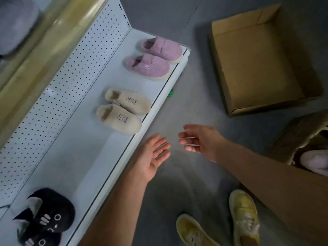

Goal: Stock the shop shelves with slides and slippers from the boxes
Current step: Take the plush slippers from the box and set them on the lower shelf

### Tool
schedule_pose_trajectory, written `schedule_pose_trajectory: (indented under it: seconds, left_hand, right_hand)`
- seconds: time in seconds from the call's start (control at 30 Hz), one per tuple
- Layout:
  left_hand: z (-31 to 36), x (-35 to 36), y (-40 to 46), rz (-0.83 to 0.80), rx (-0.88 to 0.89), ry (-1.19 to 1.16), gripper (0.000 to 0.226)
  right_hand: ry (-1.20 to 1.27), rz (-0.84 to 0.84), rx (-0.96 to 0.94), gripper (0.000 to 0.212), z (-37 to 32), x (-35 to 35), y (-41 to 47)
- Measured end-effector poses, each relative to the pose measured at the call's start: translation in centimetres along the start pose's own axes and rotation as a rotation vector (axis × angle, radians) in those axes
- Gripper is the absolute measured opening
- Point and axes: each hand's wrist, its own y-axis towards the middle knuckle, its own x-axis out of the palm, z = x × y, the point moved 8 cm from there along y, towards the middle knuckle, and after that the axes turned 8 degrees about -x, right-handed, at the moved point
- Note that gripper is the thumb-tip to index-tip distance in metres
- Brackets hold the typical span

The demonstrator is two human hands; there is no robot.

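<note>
On the low white shelf (74,157) stand three pairs of slippers: a pink pair (154,59) at the far end, a beige pair with bunny prints (122,110) in the middle, and a black cat-face pair (46,217) at the near end. My left hand (153,155) hovers palm up just off the shelf's front edge, fingers straight, holding nothing. My right hand (200,141) hangs beside it over the floor with relaxed fingers, also holding nothing. Both hands are a short way below and right of the beige pair.
An open cardboard box (257,57) with nothing visible inside lies on the grey floor at the upper right. Another box (300,137) at the right edge holds a pale slipper (316,160). My yellow shoes (243,217) stand below. A perforated white back panel (58,96) and an upper shelf edge rise left.
</note>
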Motion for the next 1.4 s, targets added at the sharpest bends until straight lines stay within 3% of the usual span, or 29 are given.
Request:
schedule_pose_trajectory:
  seconds: [0.3, 0.63, 0.77, 0.93, 1.07, 1.17, 1.4]
  left_hand:
    - [-8.8, 11.0, -0.9, -0.019, -0.043, 0.097, 0.014]
    - [-25.7, 28.9, -3.0, -0.125, -0.175, 0.22, 0.014]
    - [-31.0, 33.0, -3.3, -0.136, -0.234, 0.298, 0.014]
    - [-34.6, 34.9, -2.0, -0.112, -0.258, 0.356, 0.014]
    - [-36.1, 35.6, 0.1, -0.098, -0.26, 0.519, 0.014]
    - [-35.9, 36.6, 2.1, -0.093, -0.243, 0.623, 0.012]
    - [-34.7, 42.4, 8.5, -0.06, -0.01, 0.93, 0.048]
  right_hand:
    - [0.076, 0.168, -0.009, 0.016, 1.7, -13.1, -6.0]
    - [0.255, 0.367, -0.044, 0.027, 4.2, -36.1, -13.2]
    - [0.284, 0.433, -0.016, 0.028, 6.2, -43.5, -15.8]
    - [0.306, 0.63, 0.051, 0.031, 9.7, -51.3, -18.4]
    - [0.266, 0.777, 0.022, 0.027, 11.5, -55.2, -18.5]
    - [0.282, 0.797, -0.022, 0.025, 11.4, -56.1, -17.7]
    - [0.346, 0.727, -0.098, 0.031, 9.8, -57.9, -12.6]
